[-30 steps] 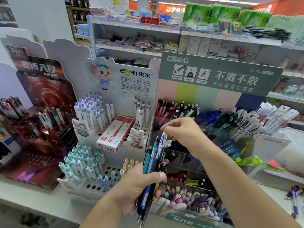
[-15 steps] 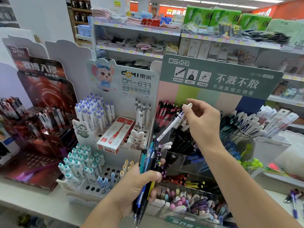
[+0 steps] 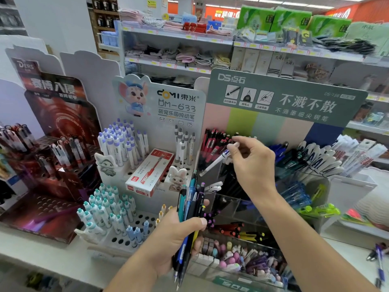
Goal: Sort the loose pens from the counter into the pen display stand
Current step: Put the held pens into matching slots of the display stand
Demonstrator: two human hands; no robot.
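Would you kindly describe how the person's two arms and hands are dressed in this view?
Both forearms are bare up to the frame edge: no sleeves, gloves, watch, bracelets or rings show on the left hand or the right hand. The fingernails look short and unpainted.

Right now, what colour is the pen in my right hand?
White, with blue markings; the pen shows best in the head view.

Counter (image 3: pixel 63 258) up front, three stands side by side on it. Cardboard stand (image 3: pixel 52 165) far left. Peg-hole stand (image 3: pixel 147 175) in middle, boxed refill pack (image 3: pixel 150 172) lying on its middle tier. Pen display stand (image 3: pixel 284 127) to right. Left hand (image 3: pixel 179 234) low, before stand, grips pen bundle (image 3: pixel 190 211). Right hand (image 3: pixel 252 163) higher, before top tier, pinches single pen (image 3: pixel 219 160), tip slanting down-left. Loose pens (image 3: pixel 379 260) on counter far right. Shelves (image 3: pixel 210 39) behind all.
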